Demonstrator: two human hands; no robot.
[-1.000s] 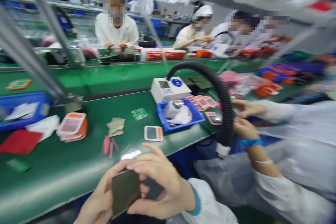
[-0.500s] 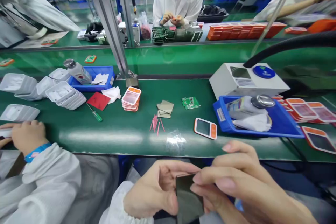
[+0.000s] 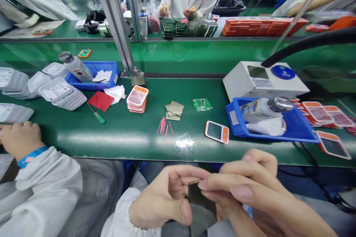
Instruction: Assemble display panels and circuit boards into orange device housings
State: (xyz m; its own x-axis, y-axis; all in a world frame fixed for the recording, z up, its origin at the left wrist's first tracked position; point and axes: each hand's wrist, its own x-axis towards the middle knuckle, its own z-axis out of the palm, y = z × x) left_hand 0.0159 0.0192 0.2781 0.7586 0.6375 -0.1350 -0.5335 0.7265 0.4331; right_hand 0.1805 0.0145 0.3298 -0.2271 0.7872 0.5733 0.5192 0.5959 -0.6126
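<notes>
Head view: dark flat panel (image 3: 204, 209), rectangular, smooth, satin-faced, held off the near edge of the bench (image 3: 116, 142). Left hand (image 3: 160, 202): grip closed around the panel's left side, thumb along its face. Right hand (image 3: 250, 189): grip narrow, fingertips pinched at the panel's far edge. Glossy green bench beyond carries slim pink strips (image 3: 163, 126), overlapping khaki-grey plates (image 3: 174, 110), a green circuit board (image 3: 201, 104) and an orange-and-white framed unit (image 3: 217, 132) with dark screen. Right: blue plastic tray (image 3: 302, 129) with metal-capped bottle (image 3: 257, 110); farther, white box (image 3: 236, 83) bearing a round blue label. Tray, bottle and box lettering illegible.
</notes>
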